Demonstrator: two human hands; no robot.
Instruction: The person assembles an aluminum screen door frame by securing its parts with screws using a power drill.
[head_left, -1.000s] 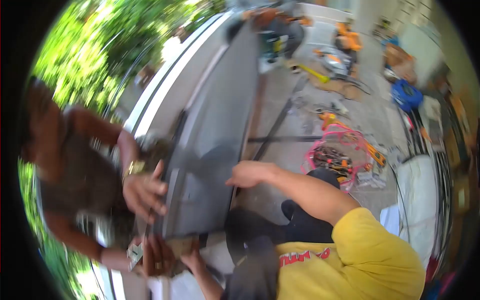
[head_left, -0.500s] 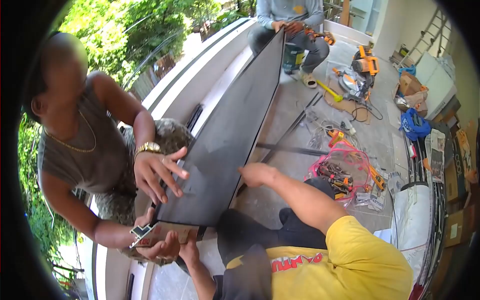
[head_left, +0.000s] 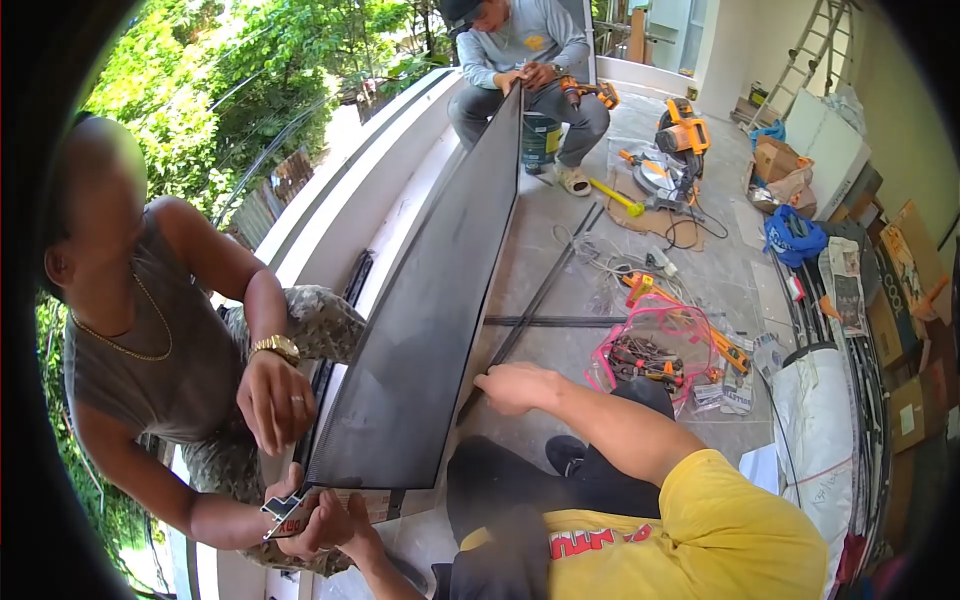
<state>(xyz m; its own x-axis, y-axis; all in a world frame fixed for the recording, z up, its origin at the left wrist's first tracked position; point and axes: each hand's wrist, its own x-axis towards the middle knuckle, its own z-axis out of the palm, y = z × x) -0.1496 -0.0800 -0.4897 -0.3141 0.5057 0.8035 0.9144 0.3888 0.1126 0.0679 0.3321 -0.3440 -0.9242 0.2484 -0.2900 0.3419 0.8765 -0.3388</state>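
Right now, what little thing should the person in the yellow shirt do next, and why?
Maybe press the right hand gently to steady the screen: that hand is at its long edge, while another person's hands are away at the far end.

On my feed, wearer has a bright yellow T-shirt (head_left: 760,540), short loose right sleeve (head_left: 725,490), fabric creased near the shoulder. I get red chest lettering (head_left: 590,541) edged in white, partly covered, not fully readable. Black trousers (head_left: 505,478), dark shoe (head_left: 566,458) with small pale marks, blurry dark patch (head_left: 503,565) low down, unidentifiable.
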